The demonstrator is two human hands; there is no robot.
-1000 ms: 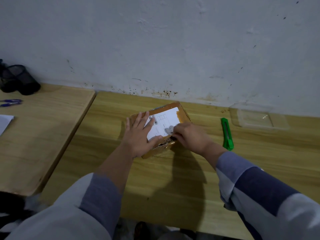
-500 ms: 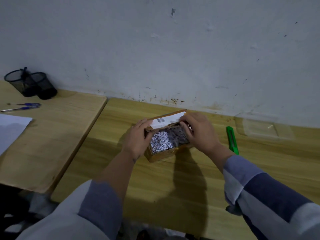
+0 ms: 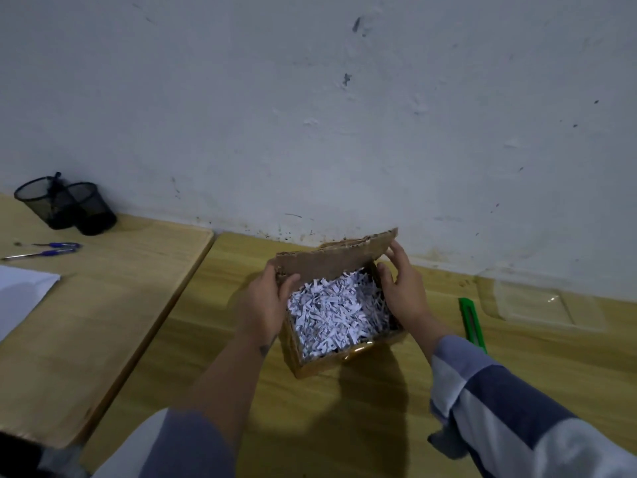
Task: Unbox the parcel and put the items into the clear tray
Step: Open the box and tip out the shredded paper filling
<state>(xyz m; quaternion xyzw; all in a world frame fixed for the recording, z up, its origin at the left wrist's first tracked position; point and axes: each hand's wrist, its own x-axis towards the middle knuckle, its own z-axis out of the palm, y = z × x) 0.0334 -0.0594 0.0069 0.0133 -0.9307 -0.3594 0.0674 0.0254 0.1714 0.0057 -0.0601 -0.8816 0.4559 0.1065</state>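
Note:
A small cardboard parcel stands on the wooden table with its lid folded back towards the wall. White shredded paper fills the inside and hides whatever lies under it. My left hand grips the box's left side and the lid's left corner. My right hand holds the right side, its fingers on the lid's right edge. The clear tray lies flat on the table to the right, near the wall.
A green box cutter lies between the parcel and the tray. On a second table to the left are two black mesh pen cups, two blue pens and a white sheet. A white wall runs behind.
The parcel's lid, flat and shut a second ago, has been lifted and folded back. Both hands moved from the top of the box to its sides, and the shredded paper now shows.

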